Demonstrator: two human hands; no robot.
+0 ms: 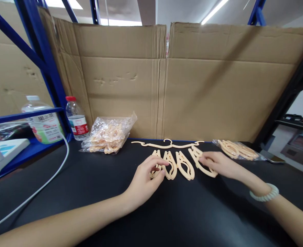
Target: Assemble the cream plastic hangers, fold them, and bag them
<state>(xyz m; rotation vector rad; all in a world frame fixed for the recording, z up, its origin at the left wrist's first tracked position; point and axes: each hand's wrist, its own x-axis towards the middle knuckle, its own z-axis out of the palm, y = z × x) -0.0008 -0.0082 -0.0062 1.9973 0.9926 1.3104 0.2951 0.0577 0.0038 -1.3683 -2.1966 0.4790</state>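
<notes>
Several cream plastic folding hangers lie in a row on the black table. My right hand (218, 164) is closed on the rightmost folded hanger (204, 168), which is tilted and slightly apart from the others. Over the leftmost folded hanger (155, 173) is my left hand (147, 176), its curved fingers apart and holding nothing; it partly hides that hanger. To its right lie a second folded hanger (174, 168) and a third (190, 171), both flat. Behind the row, one unfolded hanger (155, 145) lies with its hook toward the cardboard.
A clear bag of hangers (107, 135) stands at back left beside a red-capped bottle (77, 120). Another bagged set (239, 150) lies at back right near a phone (272, 156). A white cable (56, 173) crosses the left side. A cardboard wall (125, 85) closes the back.
</notes>
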